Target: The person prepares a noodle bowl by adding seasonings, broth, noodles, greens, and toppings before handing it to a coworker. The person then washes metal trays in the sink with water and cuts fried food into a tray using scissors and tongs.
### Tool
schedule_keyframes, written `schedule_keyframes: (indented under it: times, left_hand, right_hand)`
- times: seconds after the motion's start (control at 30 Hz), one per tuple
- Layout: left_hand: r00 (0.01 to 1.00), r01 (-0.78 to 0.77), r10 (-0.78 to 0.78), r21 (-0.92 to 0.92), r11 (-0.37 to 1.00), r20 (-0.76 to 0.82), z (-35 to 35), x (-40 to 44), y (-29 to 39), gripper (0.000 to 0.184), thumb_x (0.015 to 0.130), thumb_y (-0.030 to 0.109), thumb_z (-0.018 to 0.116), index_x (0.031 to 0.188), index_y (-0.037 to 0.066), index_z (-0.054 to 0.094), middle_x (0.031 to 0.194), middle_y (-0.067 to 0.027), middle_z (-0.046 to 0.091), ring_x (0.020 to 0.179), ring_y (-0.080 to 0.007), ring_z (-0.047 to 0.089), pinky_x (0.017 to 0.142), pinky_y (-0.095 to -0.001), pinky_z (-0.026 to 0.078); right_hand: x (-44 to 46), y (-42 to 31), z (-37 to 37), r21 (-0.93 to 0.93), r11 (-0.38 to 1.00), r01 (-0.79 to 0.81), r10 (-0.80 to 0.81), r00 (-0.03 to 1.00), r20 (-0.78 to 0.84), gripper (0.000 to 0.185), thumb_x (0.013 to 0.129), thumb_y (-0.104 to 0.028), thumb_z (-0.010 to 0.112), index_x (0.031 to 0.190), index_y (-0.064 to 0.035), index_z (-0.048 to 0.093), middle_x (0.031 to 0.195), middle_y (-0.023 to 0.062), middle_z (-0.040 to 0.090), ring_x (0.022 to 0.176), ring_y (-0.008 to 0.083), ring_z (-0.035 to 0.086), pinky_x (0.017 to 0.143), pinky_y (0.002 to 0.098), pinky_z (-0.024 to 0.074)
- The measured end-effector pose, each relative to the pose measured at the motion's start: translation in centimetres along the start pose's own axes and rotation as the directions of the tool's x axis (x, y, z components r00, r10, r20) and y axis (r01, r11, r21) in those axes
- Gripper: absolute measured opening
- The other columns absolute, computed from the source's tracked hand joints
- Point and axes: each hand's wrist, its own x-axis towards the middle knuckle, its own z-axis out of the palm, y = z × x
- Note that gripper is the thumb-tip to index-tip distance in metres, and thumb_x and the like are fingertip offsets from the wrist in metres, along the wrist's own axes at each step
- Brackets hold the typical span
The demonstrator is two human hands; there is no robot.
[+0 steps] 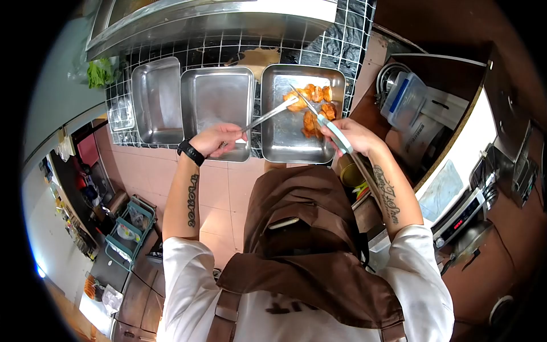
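Note:
My left hand (219,139) is closed round metal tongs (268,116), whose tips reach into the right metal tray (276,145) and touch a piece of orange-brown food (295,102). In my right hand (352,137) is a knife (336,132) with a pale green handle, its thin blade pointing up and left over the same tray, across the tong tips. More orange-brown pieces (312,124) lie below the blade, partly hidden by it. The middle tray (216,97) and the left tray (158,100) hold no food.
The trays stand on a black counter with a white wire grid (353,45). Behind them is a large metal basin (228,25). Leafy greens (100,73) lie at the far left. Plastic containers (407,100) sit on a shelf at the right.

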Motion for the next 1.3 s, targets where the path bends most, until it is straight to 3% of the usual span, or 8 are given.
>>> schedule_keyframes:
  times: [0.17, 0.23, 0.37, 0.63, 0.8, 1.0, 1.1, 1.3]
  left_hand:
    - [0.999, -0.028, 0.030, 0.044, 0.999, -0.024, 0.1, 0.1, 0.4, 0.028, 0.103, 0.030, 0.057, 0.109, 0.005, 0.069, 0.058, 0.0034, 0.045, 0.040, -0.0030, 0.032, 0.036, -0.0212, 0.020]
    - [0.998, -0.018, 0.020, 0.039, 0.999, -0.052, 0.9, 0.1, 0.2, 0.027, 0.102, 0.029, 0.057, 0.108, 0.005, 0.070, 0.058, 0.0037, 0.045, 0.041, -0.0030, 0.033, 0.036, -0.0209, 0.020]
    - [0.996, -0.088, 0.088, 0.005, 0.996, 0.020, 1.2, 0.4, -1.4, 0.026, 0.102, 0.028, 0.057, 0.107, 0.005, 0.070, 0.058, 0.0044, 0.045, 0.041, -0.0032, 0.033, 0.036, -0.0205, 0.021]
    - [0.999, -0.048, 0.048, -0.007, 0.999, 0.021, 0.9, 0.5, -1.4, 0.027, 0.103, 0.029, 0.056, 0.109, 0.005, 0.069, 0.057, 0.0027, 0.046, 0.040, -0.0041, 0.033, 0.036, -0.0220, 0.021]
    - [0.999, -0.024, 0.025, 0.015, 1.000, -0.028, 0.0, 0.9, -0.2, 0.026, 0.104, 0.026, 0.054, 0.109, 0.004, 0.066, 0.055, 0.0023, 0.045, 0.038, -0.0039, 0.031, 0.036, -0.0218, 0.020]
    - [0.997, -0.027, 0.031, 0.049, 0.998, -0.073, 0.5, 0.1, 0.4, 0.024, 0.104, 0.024, 0.054, 0.106, 0.004, 0.066, 0.054, 0.0021, 0.045, 0.038, -0.0037, 0.032, 0.035, -0.0216, 0.020]
    - [0.998, -0.025, 0.026, 0.031, 0.999, -0.056, 0.4, 0.3, -0.5, 0.026, 0.103, 0.028, 0.057, 0.107, 0.005, 0.068, 0.056, 0.0029, 0.046, 0.039, -0.0033, 0.032, 0.036, -0.0212, 0.021]
    - [0.999, -0.039, 0.038, -0.013, 0.999, -0.034, 0.5, 0.5, -1.4, 0.026, 0.102, 0.029, 0.058, 0.106, 0.006, 0.068, 0.056, 0.0036, 0.046, 0.041, -0.0030, 0.034, 0.036, -0.0206, 0.021]
  right_hand:
    - [-0.1, 1.6, 0.3, -0.115, 0.992, 0.042, -0.054, 0.993, -0.104, 0.037, 0.097, -0.033, 0.067, 0.075, -0.0048, 0.060, 0.059, -0.0012, 0.056, 0.043, 0.0079, 0.054, 0.042, 0.0224, 0.0447]
    - [-1.0, 3.4, 1.4, 0.116, 0.991, 0.065, -0.050, 0.991, -0.122, 0.037, 0.093, -0.035, 0.072, 0.072, -0.0059, 0.064, 0.055, -0.0014, 0.055, 0.043, 0.0084, 0.053, 0.043, 0.0246, 0.0441]
    - [-2.2, 6.3, 2.9, 0.150, 0.980, 0.133, -0.105, 0.978, -0.181, 0.037, 0.096, -0.038, 0.068, 0.079, -0.0060, 0.061, 0.063, -0.0008, 0.058, 0.049, 0.0090, 0.056, 0.047, 0.0245, 0.0445]
    - [-1.2, 3.3, 1.3, 0.107, 0.990, 0.096, -0.095, 0.995, -0.015, 0.045, 0.097, -0.048, 0.063, 0.082, -0.0056, 0.061, 0.063, 0.0001, 0.057, 0.049, 0.0093, 0.056, 0.051, 0.0232, 0.0466]
    - [0.8, 0.8, 1.4, 0.110, 0.992, 0.068, -0.058, 0.994, -0.097, 0.049, 0.094, -0.046, 0.068, 0.069, -0.0061, 0.058, 0.057, -0.0012, 0.054, 0.041, 0.0089, 0.053, 0.041, 0.0240, 0.0429]
    - [0.9, 2.3, 2.7, 0.082, 0.990, 0.113, -0.100, 0.985, -0.143, 0.041, 0.096, -0.039, 0.068, 0.073, -0.0049, 0.060, 0.058, -0.0009, 0.056, 0.042, 0.0089, 0.051, 0.042, 0.0236, 0.0419]
    - [0.7, 3.0, 2.3, 0.204, 0.974, 0.096, -0.079, 0.993, -0.092, 0.046, 0.094, -0.048, 0.066, 0.078, -0.0052, 0.059, 0.061, 0.0010, 0.056, 0.047, 0.0113, 0.055, 0.047, 0.0253, 0.0443]
    - [0.8, 2.0, 1.5, 0.135, 0.984, 0.120, -0.114, 0.992, -0.047, 0.054, 0.095, -0.053, 0.063, 0.066, -0.0074, 0.057, 0.053, 0.0006, 0.054, 0.041, 0.0106, 0.052, 0.045, 0.0260, 0.0428]
